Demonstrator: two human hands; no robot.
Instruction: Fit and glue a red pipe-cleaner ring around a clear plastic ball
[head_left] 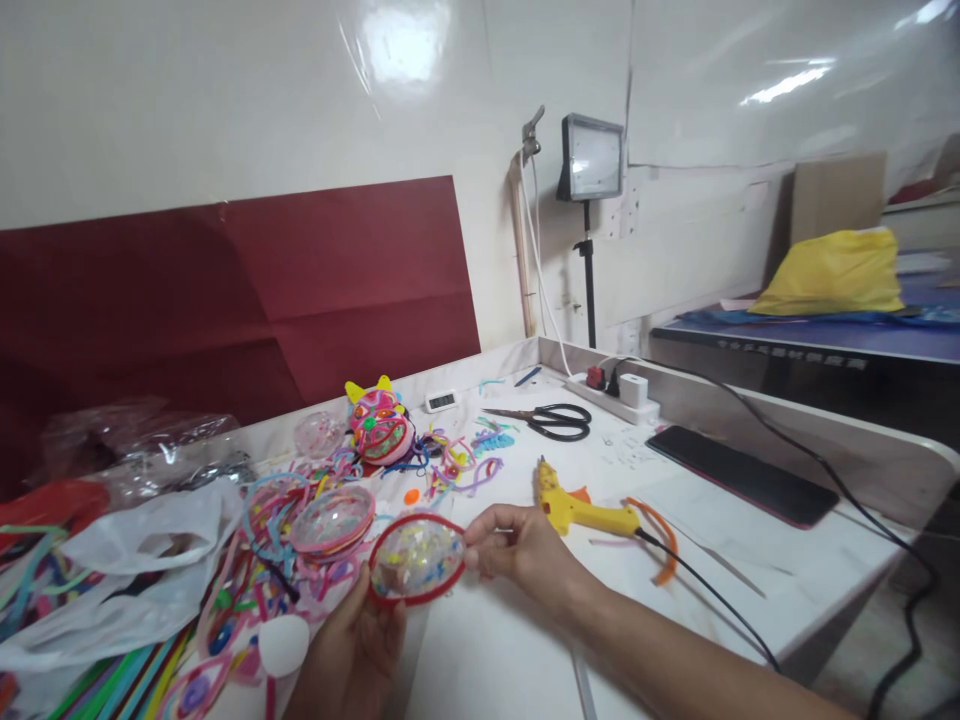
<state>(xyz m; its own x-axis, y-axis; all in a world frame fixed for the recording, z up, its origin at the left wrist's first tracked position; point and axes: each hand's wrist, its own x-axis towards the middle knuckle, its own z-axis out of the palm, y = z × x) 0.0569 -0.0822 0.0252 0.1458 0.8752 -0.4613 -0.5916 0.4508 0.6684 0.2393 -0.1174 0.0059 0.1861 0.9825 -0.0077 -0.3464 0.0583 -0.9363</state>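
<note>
Two bare hands grip a clear oval dome with a red rim, the left hand cupping its near left edge, the right hand pinching the opposite side between thumb and fingers. Held by its border alone, the thin shell could slip or buckle if the pinch tightens unevenly, and a badly bonded rim might peel. A yellow glue gun lies just beyond the right hand; its black cord runs alongside the right forearm, where a careless sweep could snag it and drag the gun. If hot, the nozzle could burn.

Fleecy-looking red trim frames the see-through, apparently plastic dome, speckled yellow and blue. Left of the left hand sit a smooth white disc and straight, many-colored stems, partly under a crumpled white bag. Past the left hand's fingertips, a pink-rimmed dome rests among curled, fuzzy strips. Farther out stand a rounded cat-faced figure with pointed yellow ears and, beyond the right hand, metal scissors with black looped handles. Behind everything, a creased maroon panel leans against a glossy white wall.
</note>
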